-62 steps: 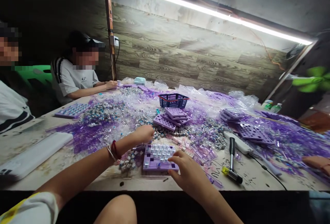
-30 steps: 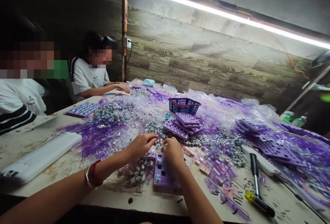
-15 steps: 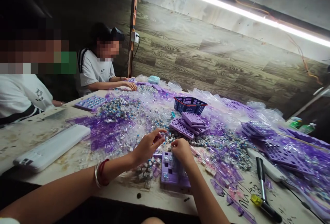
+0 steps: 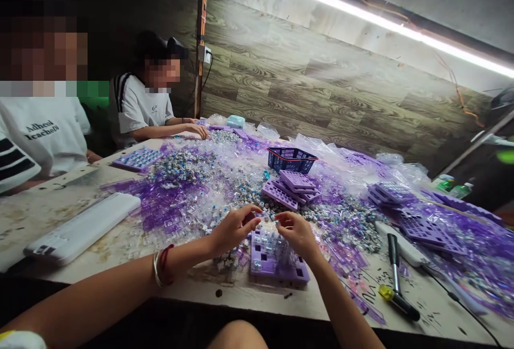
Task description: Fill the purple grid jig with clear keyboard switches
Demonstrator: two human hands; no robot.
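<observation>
A purple plate with square holes (image 4: 261,267) lies near the table's front edge, with clear square pieces seated in part of it. My left hand (image 4: 235,227) hovers over the plate's far left corner. Its thumb and fingers close toward a small clear plastic piece (image 4: 263,215) at their tips. Facing it across a narrow gap, my right hand (image 4: 300,235) is above the plate's right side with fingers curled together. What sits at its fingertips is too small to make out. The right hand hides part of the plate's far right side.
Loose switches (image 4: 188,164) and purple clear strips (image 4: 160,204) cover much of the table. A dark basket (image 4: 291,160) stands behind stacked purple plates (image 4: 293,187). A white long case (image 4: 84,226) lies left, a hammer (image 4: 395,268) right. Two people sit at left.
My right hand has lifted off the plate and turned, uncovering more of its right side. The left hand stays close to where it was. The whole view has shifted slightly.
</observation>
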